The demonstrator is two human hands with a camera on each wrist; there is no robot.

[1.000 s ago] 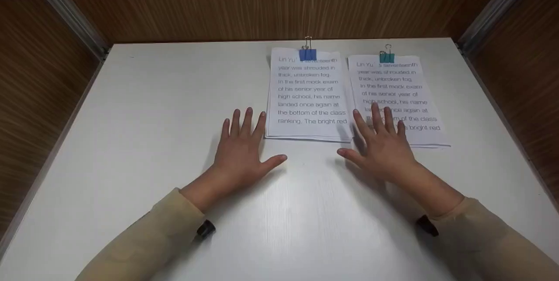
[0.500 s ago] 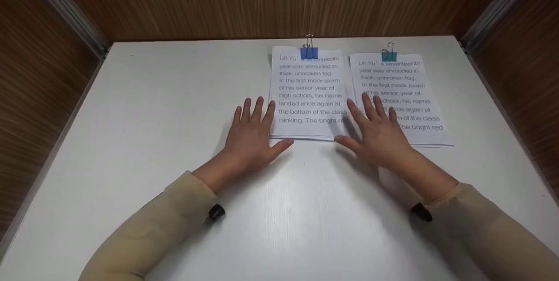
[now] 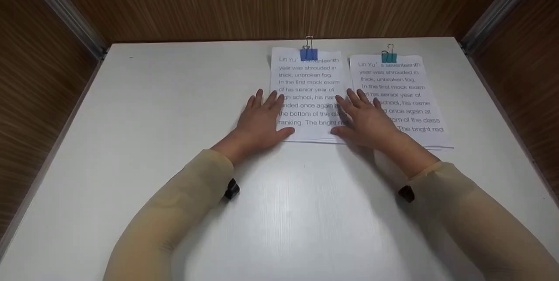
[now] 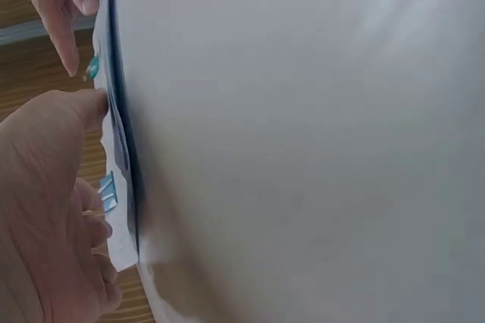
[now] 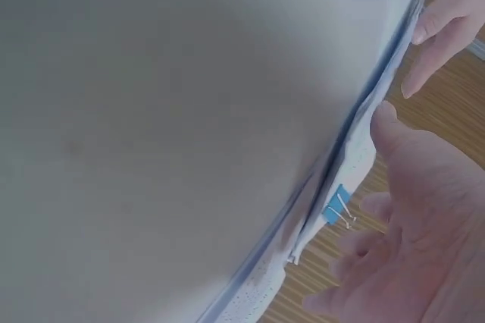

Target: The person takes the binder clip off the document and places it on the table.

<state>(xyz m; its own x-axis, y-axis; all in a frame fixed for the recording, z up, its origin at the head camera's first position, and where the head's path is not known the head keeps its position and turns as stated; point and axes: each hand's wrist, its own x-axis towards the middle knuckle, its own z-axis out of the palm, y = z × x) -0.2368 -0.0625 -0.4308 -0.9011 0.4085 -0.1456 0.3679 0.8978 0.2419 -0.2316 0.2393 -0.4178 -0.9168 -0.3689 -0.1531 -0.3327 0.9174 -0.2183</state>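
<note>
Two stacks of printed paper lie side by side at the back of the white table. A blue binder clip (image 3: 308,54) holds the top of the left stack (image 3: 312,131), and a teal binder clip (image 3: 389,57) the top of the right stack (image 3: 421,137). My left hand (image 3: 260,126), fingers spread, is at the left stack's left edge, its thumb over the bottom corner. Spread likewise, my right hand (image 3: 367,119) covers the gap between the stacks, with thumb and some fingers over the left stack's right edge. Whether either hand presses the paper cannot be told.
The white tabletop (image 3: 279,220) extends in front of the stacks and far to the left. A wood-grain panel (image 3: 279,1) stands behind it, with side panels and metal corner strips left and right. Both forearms wear beige sleeves (image 3: 174,202).
Both hands have moved forward and inward, the left one rightward onto the left stack's edge, the right one leftward off most of the right stack. The stacks look much the same.
</note>
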